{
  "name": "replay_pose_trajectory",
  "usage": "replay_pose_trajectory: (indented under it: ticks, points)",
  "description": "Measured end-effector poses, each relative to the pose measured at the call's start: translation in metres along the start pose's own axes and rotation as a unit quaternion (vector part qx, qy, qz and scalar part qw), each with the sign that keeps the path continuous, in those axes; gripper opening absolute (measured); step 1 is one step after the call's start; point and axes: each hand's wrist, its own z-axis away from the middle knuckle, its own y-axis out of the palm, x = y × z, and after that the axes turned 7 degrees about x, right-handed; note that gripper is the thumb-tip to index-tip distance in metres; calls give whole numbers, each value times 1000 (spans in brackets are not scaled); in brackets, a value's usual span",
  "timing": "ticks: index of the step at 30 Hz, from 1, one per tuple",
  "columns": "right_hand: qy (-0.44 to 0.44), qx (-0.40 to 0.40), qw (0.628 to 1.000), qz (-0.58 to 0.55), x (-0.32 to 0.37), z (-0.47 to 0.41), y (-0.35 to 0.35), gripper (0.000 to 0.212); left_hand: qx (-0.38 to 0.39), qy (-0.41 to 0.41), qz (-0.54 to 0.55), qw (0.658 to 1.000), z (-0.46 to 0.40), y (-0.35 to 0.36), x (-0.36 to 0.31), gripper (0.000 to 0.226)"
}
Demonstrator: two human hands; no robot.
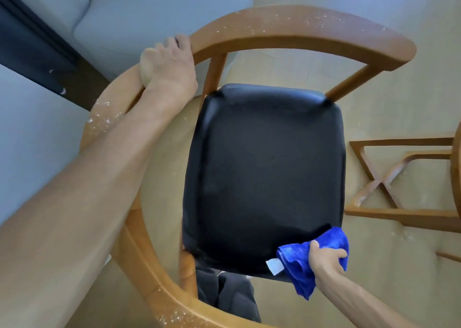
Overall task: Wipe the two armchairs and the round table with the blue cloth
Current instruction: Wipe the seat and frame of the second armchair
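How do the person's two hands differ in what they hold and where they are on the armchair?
The left hand grips the armchair's wooden rail, while the right hand grips the blue cloth. The left hand is up at the curved back; the right hand is down at the black seat's near corner. Both have curled fingers.

one armchair, one blue cloth, two hands.

Left hand grips armchair rail — right hand presses blue cloth (bunched) on seat corner.

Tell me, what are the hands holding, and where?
Right hand grips the bunched middle of the blue cloth. Left hand holds the armchair by its curved wooden rail.
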Motion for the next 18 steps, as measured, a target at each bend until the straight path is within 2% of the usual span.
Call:
replay_pose_trajectory:
  ticks: [2, 4, 5, 7, 9, 12, 14, 16, 18]
  points:
    - [-78, 31, 994, 66, -9, 24, 13, 56, -1, 2, -2, 1000, 1, -1, 0, 47]
    - [-245, 65, 953, 163, -12, 49, 29, 55, -3, 3, -3, 1000, 0, -1, 0, 47]
    - [-353, 74, 910, 206, -9, 61, 40, 55, -4, 4, -4, 1000, 0, -1, 0, 47]
    - [-561, 66, 777, 279, 15, 83, 73, 53, -6, 8, -7, 1000, -1, -1, 0, 48]
    - [-681, 21, 654, 329, 48, 106, 114, 51, -7, 8, -12, 1000, 0, 0, -1, 48]
    - [-725, -21, 536, 432, 76, 132, 155, 40, -16, 7, -24, 1000, 0, 2, -1, 49]
    - [-735, -32, 456, 501, 66, 131, 162, 38, -19, 10, -29, 999, 0, 2, -1, 51]
    - [-753, -7, 393, 528, 40, 122, 155, 36, -18, 13, -26, 999, 0, 1, -2, 51]
    - [-761, 25, 346, 548, 13, 110, 146, 39, -18, 14, -24, 999, -1, 0, -3, 52]
